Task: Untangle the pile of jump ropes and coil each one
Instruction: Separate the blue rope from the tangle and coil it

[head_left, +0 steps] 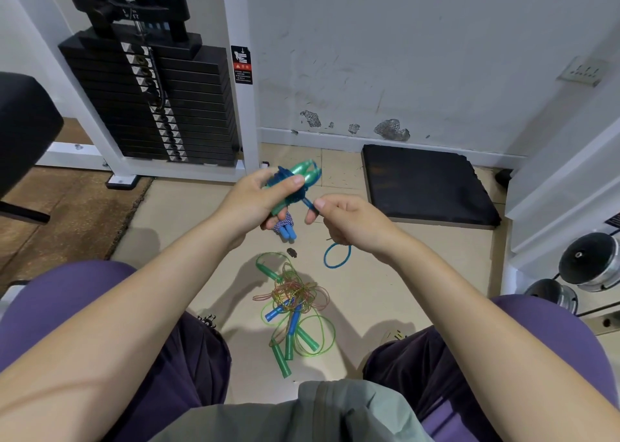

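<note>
Left hand (255, 196) curled around green-handled rope bundle (295, 181); right hand (345, 220) pinching blue cord end (308, 203); tangled pile (292, 307) on floor below.

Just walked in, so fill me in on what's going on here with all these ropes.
A seated person is sorting jump ropes on the floor by a weight machine. The left hand grips a bundle of green handles with blue rope wound around it, while the right hand pinches the blue rope's loose end, apparently winding it. One coiled rope with blue handles lies just beyond. A tangled pile of green, blue and reddish ropes lies between the feet, not yet sorted.
</note>
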`<move>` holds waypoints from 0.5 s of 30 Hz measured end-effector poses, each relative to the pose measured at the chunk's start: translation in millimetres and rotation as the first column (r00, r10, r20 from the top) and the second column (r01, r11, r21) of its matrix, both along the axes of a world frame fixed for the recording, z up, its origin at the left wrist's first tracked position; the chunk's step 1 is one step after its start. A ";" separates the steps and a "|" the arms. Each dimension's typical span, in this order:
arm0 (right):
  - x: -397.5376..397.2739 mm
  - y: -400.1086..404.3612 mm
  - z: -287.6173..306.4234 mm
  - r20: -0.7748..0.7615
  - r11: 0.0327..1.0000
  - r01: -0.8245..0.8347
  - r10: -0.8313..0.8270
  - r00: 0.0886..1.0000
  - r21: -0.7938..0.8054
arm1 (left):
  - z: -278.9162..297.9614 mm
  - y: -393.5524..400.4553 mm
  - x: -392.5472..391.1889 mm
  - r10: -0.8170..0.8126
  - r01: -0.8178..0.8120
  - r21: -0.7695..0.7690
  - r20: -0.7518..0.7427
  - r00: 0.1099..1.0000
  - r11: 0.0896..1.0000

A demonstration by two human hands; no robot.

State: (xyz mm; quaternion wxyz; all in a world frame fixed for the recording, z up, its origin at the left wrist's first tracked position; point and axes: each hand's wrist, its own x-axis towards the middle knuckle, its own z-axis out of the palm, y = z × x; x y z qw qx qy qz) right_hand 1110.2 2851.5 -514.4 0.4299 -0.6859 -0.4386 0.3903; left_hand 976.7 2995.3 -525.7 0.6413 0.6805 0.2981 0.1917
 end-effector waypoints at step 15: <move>2.1 -2.1 8.1 0.088 0.994 0.108 -0.105 0.991 -0.030 | 0.5 8.4 4.2 0.312 -0.333 0.123 0.161 0.936 0.935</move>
